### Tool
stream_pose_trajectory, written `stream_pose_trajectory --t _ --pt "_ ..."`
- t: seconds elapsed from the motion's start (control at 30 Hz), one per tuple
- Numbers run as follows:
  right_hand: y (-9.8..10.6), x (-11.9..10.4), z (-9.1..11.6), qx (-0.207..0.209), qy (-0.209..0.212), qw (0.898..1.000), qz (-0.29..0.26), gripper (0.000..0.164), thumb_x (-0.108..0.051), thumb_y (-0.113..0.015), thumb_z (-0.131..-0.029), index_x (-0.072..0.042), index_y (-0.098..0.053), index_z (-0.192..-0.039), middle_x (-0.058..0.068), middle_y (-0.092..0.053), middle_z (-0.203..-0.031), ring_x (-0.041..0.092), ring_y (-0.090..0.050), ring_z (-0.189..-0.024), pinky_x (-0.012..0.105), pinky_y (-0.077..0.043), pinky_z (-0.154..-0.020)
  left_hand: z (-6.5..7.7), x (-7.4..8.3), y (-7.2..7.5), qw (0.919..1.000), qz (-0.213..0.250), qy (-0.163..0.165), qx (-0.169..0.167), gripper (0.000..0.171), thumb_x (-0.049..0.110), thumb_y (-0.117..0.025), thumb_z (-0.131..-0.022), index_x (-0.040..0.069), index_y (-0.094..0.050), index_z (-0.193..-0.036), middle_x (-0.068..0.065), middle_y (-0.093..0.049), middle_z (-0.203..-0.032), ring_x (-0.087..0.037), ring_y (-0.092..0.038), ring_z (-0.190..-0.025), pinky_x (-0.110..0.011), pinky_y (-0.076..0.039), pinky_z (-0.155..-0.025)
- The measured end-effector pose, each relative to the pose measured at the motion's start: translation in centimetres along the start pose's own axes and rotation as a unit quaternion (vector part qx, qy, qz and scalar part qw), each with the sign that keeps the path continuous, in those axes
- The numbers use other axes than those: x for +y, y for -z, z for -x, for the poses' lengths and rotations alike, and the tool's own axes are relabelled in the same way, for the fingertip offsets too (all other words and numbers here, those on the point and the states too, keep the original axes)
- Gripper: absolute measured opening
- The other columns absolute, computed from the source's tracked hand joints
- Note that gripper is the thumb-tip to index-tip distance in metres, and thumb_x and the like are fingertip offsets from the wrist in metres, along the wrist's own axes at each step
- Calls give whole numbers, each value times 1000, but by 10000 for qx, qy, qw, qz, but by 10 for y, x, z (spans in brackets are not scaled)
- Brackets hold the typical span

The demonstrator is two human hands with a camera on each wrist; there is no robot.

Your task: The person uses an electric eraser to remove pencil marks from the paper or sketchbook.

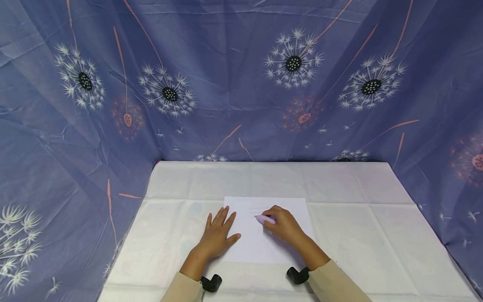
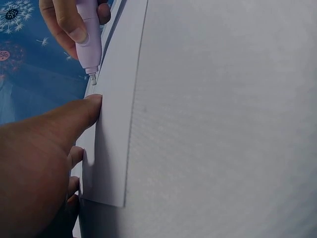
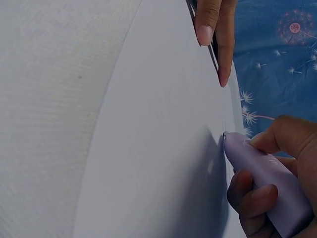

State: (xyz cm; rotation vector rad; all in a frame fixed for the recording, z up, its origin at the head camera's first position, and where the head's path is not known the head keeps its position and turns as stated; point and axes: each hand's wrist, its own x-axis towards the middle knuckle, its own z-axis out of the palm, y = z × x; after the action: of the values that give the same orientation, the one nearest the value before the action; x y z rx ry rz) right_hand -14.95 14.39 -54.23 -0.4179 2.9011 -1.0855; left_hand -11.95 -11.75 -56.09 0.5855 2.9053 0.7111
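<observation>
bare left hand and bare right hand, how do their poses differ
The bare left hand spreads its fingers, holding nothing; the bare right hand curls its fingers around a thick lilac pen-shaped tool. The left hand lies at the white rectangular paper sheet's left edge, the right hand over its right half. Both emerge from beige sleeves.

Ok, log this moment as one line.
left hand: spread over left edge of paper; right hand: gripping lilac pen-like tool over paper; paper: faint lines
</observation>
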Motion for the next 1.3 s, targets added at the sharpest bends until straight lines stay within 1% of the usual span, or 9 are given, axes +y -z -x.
stream_pose_trajectory --t 0.37,0.57,0.77,1.0,1.3 --pt "1 -2 0 80 134 9999 -2 19 -10 -77 -83 -10 -79 -102 -1 -72 -98 9 -62 -82 26 -51 -73 0 1 2 10000 -17 -24 -3 70 47 -60 -99 9 -41 -155 -19 -26 -167 -39 -20 -156 -67 -11 -122" --pt "0 -2 1 -22 255 9997 -47 19 -10 -76 -84 -9 -79 -102 -1 -72 -98 9 -61 -81 24 -50 -72 0 1 1 10000 -41 -19 11 70 47 -60 -99 9 -41 -155 -19 -26 -167 -39 -20 -156 -67 -12 -122" --pt "1 -3 1 136 104 9999 -12 19 -9 -77 -83 -10 -79 -102 -2 -72 -97 9 -62 -83 26 -51 -74 0 1 1 10000 -32 -14 11 70 47 -60 -99 10 -40 -156 -19 -26 -167 -39 -20 -156 -67 -11 -122" --pt "-1 -5 0 -66 177 9998 -73 20 -10 -76 -84 -9 -79 -103 0 -72 -99 10 -62 -83 24 -50 -73 0 1 0 10000 -76 -24 36 70 47 -60 -98 10 -41 -155 -19 -27 -166 -39 -22 -156 -67 -12 -122" --pt "-3 -3 -1 4 -9 10000 4 19 -10 -77 -84 -10 -79 -102 -2 -72 -98 8 -61 -82 26 -50 -73 0 0 0 10000 -73 -24 29 70 47 -60 -98 10 -41 -155 -19 -27 -166 -39 -21 -156 -67 -12 -122"
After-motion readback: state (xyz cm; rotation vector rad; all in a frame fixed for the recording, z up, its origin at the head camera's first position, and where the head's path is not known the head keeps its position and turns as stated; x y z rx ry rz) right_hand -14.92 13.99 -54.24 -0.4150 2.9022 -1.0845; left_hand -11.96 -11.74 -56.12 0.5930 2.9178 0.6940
